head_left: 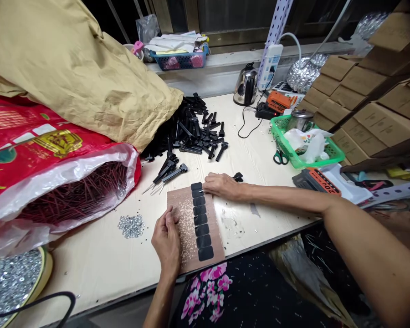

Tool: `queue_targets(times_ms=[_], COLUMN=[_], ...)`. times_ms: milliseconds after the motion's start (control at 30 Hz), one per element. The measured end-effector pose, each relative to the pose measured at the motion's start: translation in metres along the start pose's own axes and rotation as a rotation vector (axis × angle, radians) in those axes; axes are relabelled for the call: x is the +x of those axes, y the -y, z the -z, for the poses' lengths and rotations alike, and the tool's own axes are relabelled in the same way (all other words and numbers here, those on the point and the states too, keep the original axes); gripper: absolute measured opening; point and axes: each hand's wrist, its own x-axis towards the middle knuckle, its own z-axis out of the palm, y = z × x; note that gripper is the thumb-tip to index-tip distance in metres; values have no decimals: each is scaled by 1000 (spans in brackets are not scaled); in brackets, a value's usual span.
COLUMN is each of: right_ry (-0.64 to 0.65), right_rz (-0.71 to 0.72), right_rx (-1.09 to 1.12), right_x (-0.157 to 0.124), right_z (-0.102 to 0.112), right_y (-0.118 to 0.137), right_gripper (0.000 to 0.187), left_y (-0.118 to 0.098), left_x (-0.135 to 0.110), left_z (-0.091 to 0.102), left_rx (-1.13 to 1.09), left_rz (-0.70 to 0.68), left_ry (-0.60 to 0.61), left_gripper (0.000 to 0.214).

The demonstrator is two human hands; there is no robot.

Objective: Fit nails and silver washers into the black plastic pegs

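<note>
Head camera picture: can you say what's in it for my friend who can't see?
A person's left hand and right hand are at a brown sheet bearing a column of black patches, on a pale table. Behind lie heaped black parts; a red bag is left, brown boxes right.

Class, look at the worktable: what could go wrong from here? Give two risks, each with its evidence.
The left hand might brush the small shiny pieces lying loose near it and scatter them. The brown sheet reaches the front edge of the table, so it could slip or bend there.
</note>
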Motion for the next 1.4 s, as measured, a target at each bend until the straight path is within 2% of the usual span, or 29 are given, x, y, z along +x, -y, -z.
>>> queue_targets(times_ms=[167,400,500,633,733,833,967,1067,1133,1200,1267,1333,1400], right_ry=[5,-28,-74,-109,-67,-119,-206,-157,-96,-37,-6,-22,-80], right_rz=[205,116,2,-295,-359,-293,-136,-32,15,49,78,100,109], right_rx=[-46,-26,20,11,-95,-155,-191,-260,-300,-338,-368,-371,-339], right_x=[-3,-5,-13,-44,-53,-23,66,130,157,172,178,177,173], right_z=[-10,-16,-12,4,18,25,12,-10,-25,-36,-42,-44,-42], right_y=[0,9,1,-20,-34,-38,-35,-35,-36,-36,-37,-38,-38], right_gripper=[22,24,25,27,28,27,30,23,19,18,18,19,21], left_y=[0,0,1,5,7,6,5,15,29,46,63,77,86], left_x=[0,-1,-1,-2,-2,-3,-4,4,13,22,29,33,34], left_z=[0,-1,0,3,3,3,12,39,66,95,119,133,136], left_rx=[3,1,-17,-65,-96,-126,-145,-102,-16,126,243,315,356], left_rz=[6,-12,-24,-2,-5,-10,8,19,0,-40,-54,-71,-107], left_ry=[2,1,-6,8,32,37,23,-66,-174,-267,-276,-239,-182], left_gripper=[40,40,39,36,35,34,34,36,36,36,36,35,33])
